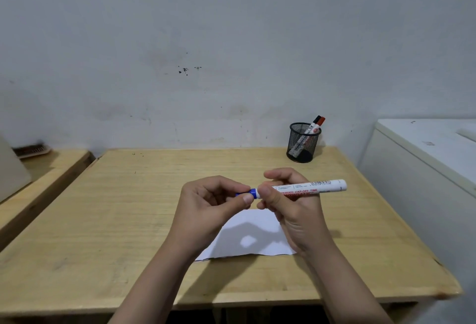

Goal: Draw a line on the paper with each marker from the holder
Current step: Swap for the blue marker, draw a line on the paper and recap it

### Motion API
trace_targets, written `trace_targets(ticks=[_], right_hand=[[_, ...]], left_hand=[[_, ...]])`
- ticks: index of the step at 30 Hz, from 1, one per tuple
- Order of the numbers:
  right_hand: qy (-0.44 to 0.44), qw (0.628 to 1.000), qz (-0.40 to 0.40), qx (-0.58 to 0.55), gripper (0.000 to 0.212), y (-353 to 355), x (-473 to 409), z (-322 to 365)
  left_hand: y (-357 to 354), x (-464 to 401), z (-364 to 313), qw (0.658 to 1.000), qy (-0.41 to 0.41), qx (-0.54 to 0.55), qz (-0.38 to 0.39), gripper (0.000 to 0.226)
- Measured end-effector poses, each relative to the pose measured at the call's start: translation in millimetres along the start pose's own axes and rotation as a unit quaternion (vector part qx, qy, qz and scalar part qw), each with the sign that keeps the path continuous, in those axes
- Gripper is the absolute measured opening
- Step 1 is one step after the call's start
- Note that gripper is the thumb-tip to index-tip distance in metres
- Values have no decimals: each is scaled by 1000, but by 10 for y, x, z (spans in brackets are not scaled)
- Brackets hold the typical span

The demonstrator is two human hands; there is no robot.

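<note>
Both hands above paper: right hand grips marker, left hand pinches blue cap.

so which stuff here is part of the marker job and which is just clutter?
Job:
blue marker, held in both hands
left hand on its cap
right hand on the barrel
paper
mesh holder, two markers inside

Clutter:
white cabinet
side table
brush

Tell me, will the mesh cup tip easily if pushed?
Probably yes. The mesh cup looks light, being thin wire. Its two markers lean to one side above the rim, so a push near the top may tip it.
</note>
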State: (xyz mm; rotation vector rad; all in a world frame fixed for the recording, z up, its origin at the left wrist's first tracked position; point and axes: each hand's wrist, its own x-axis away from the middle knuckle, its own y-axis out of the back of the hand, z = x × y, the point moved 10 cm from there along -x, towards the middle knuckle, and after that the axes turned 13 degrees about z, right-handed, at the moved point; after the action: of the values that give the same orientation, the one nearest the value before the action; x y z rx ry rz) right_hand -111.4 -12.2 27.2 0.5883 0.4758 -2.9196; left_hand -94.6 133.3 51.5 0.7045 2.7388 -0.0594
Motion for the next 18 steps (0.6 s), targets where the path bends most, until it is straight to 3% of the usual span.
trace_targets(ticks=[4, 5, 7, 10, 13, 16, 18], right_hand=[[-66, 994, -25, -81, 83, 81, -62, -164], [-91, 990, -46, -93, 86, 125, -67, -203], [-136, 985, -85, -59, 71, 241, -53, -220], [-83, 975, -121, 167, 44, 434, -49, 99], [53, 893, -75, 441, 44, 352, -131, 522], [138, 822, 4, 553, 44, 260, -300, 628], [182, 792, 3, 583, 41, 328, -385, 698]], left_hand=[[-7, -68, 18, 999, 0, -48, -16, 10], [18, -96, 13, 998, -5, -61, -33, 11], [109, -154, -13, 993, -21, -86, -77, 13], [194, -256, -81, 982, -42, -150, -108, 14], [25, -427, -141, 974, -54, -210, -66, 12], [-227, -659, -240, 969, -80, -234, -21, 11], [-361, -853, -296, 966, -103, -235, -3, 14]])
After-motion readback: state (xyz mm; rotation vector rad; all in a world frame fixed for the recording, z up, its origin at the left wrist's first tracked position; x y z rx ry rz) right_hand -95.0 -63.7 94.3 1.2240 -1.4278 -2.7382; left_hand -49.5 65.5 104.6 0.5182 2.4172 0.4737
